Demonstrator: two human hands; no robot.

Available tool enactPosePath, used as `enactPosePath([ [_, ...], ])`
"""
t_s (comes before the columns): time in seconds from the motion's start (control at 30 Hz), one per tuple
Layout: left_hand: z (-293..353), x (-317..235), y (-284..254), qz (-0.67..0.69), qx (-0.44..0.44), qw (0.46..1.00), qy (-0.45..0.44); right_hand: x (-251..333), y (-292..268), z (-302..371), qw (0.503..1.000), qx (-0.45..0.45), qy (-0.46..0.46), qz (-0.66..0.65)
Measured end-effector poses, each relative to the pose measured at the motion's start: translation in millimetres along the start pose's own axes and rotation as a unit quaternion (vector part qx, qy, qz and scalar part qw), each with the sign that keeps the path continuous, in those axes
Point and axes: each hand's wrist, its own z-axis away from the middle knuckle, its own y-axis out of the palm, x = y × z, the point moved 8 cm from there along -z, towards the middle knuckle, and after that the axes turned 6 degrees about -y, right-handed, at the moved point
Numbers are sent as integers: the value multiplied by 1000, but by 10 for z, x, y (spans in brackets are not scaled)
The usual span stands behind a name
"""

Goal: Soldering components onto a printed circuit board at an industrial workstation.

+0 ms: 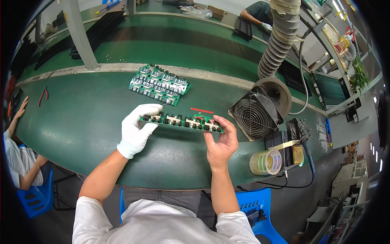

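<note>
Between my two hands I hold a long green circuit board [178, 121] carrying black and pale components. My left hand [138, 126], in a white glove, grips its left end with thumb and fingers. At the other end, my bare right hand [222, 140] pinches the board between thumb and fingers. Just beyond it lies a pile of similar circuit boards [156, 83] on the green bench. A thin red strip [202, 110] rests on the bench near my right fingertips, with small green pieces close by.
Right of my hands stand a black fan [254, 114] under a flexible duct [279, 40], a plastic tub [265, 162] and a soldering station [294, 152]. Red-handled pliers [43, 96] lie far left. One person [24, 158] sits at the left; another person [258, 16] works across the bench.
</note>
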Motion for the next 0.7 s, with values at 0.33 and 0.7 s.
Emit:
enactPosePath([
  [0.33, 41, -129, 28, -49, -11, 998, 45, 15, -42, 37, 996, -48, 26, -72],
  [0.7, 37, -78, 3, -90, -18, 996, 6, -163, 5, 66, 991, -16, 106, -77],
])
